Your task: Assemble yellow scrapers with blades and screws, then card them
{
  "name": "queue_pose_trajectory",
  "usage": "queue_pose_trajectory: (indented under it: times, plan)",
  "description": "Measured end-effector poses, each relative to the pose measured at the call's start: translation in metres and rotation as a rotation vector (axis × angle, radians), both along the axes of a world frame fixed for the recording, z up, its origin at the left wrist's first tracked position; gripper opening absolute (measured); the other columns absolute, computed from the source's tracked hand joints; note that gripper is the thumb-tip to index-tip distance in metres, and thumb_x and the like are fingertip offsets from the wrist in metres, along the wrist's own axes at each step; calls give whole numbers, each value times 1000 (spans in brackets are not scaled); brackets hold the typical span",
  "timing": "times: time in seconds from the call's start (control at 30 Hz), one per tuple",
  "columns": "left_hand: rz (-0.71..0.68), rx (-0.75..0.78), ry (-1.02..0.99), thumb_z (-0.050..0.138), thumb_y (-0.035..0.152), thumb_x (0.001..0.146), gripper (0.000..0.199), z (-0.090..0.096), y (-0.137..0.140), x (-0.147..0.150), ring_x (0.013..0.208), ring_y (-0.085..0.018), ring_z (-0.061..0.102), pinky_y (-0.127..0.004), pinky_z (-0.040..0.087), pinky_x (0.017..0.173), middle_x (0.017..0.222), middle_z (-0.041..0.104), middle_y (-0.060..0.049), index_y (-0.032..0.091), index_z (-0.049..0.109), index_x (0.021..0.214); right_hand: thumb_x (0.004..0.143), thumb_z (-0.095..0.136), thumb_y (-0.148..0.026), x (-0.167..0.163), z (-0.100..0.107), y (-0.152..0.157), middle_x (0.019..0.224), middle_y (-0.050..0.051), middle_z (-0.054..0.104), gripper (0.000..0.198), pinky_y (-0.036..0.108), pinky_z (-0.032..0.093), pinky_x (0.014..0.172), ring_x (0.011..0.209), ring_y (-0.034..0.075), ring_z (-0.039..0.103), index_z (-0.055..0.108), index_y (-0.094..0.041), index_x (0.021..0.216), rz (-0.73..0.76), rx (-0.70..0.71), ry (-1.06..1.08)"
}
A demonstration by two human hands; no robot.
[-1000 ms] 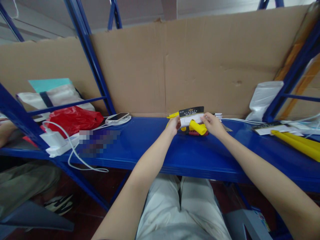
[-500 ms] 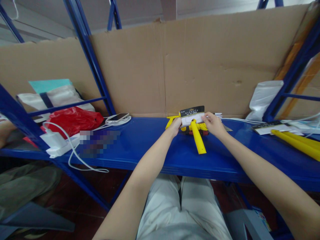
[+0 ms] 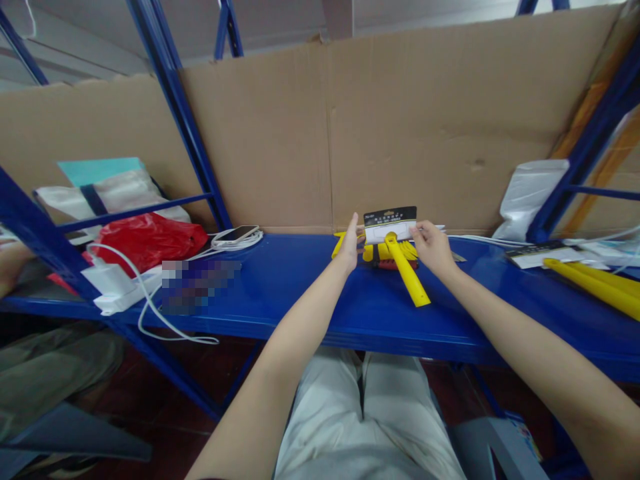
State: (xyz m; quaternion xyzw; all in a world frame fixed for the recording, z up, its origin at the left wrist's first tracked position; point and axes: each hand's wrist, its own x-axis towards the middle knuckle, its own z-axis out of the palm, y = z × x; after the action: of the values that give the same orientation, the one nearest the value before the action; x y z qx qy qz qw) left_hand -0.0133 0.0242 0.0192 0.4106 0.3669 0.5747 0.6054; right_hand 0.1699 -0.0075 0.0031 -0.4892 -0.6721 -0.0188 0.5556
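Note:
My right hand [image 3: 432, 248] pinches the right edge of a black-and-white header card [image 3: 391, 225], which stands upright facing me. A long yellow plastic handle-like piece [image 3: 410, 277], rounded at its upper end, hangs from the card and slants down to the right. At the card's left edge my left hand [image 3: 351, 247] is open, thumb pointing up and fingers partly behind the card. Beneath and behind the card lie a bundle of yellow cord-like material [image 3: 374, 253] and a red-and-black item [image 3: 383, 264], both partly hidden.
More yellow pieces [image 3: 595, 283] and packaging cards [image 3: 540, 256] lie at the right of the blue table [image 3: 290, 293]. A phone [image 3: 239, 234], white cables, a power strip [image 3: 123, 301] and a red bag [image 3: 150, 241] are at left. Cardboard [image 3: 260, 147] walls the back. Another person's arm shows far left.
My left hand has let go of the card's left edge and opened. The card has shifted slightly right, and the yellow piece's lower end has swung right.

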Motion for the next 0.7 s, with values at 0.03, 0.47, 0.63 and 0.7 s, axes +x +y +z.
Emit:
queue_pose_trajectory:
  times: [0.03,0.47,0.63,0.7]
  plan:
    - [10,-16,15,44,66,81,50,0,-1,0,102,-25,58,-34,46,76,103,66,-10,19,62,81,85,46,-52,0,0,0,51,-2,44,31,28,29,50,48,14,39,47,-23,73,-4,0,1]
    - [-253,67,-95,72,36,75,36,-7,-12,14,63,-16,66,-30,54,65,90,69,-11,17,61,103,84,46,-53,0,1,0,58,2,56,33,29,37,52,53,17,50,50,-22,72,-10,44,-8]
    - [-145,96,-69,72,11,73,37,-9,-11,14,59,-13,66,-28,55,62,88,70,-8,18,59,107,82,49,-50,-4,3,0,71,7,65,31,32,45,59,65,21,60,53,-22,71,73,8,-7]
    - [-103,89,-85,72,8,71,46,-8,-12,13,63,-14,66,-27,56,63,93,70,-7,21,58,113,82,51,-48,-4,3,0,72,7,67,29,34,47,62,67,22,61,55,-22,71,73,11,-12]
